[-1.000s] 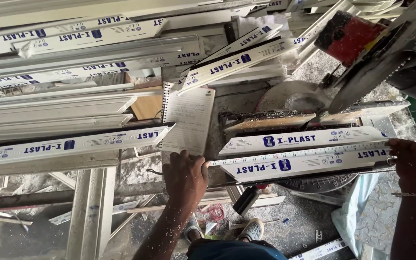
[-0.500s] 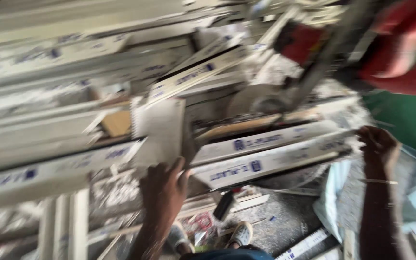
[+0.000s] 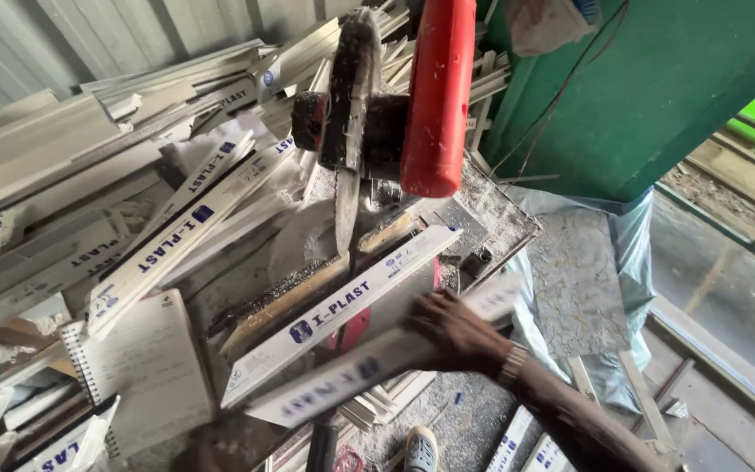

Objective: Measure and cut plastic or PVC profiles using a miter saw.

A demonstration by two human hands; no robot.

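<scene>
My right hand [image 3: 458, 334] grips a long white plastic profile strip [image 3: 342, 380] with blue print, which is blurred and slants down to the left. A second white profile strip [image 3: 334, 310] lies just behind it on the saw table [image 3: 500, 218], under the blade [image 3: 348, 149] of a chop saw with a red handle [image 3: 437, 87]. My left hand [image 3: 213, 447] is a dark blur at the bottom edge, near the lower end of the held strip. Its grip cannot be made out.
A spiral notebook [image 3: 146, 367] lies left of the strips. Stacks of white profiles [image 3: 89, 175] fill the left and back. A green wall [image 3: 657, 79] stands at the right, with plastic sheeting [image 3: 596, 288] below it. A sandalled foot [image 3: 421, 450] shows on the dusty floor.
The view has swung right and up, bringing the saw into sight. My right hand has moved inward along the front strip. My left hand has left the notebook and dropped to the bottom edge.
</scene>
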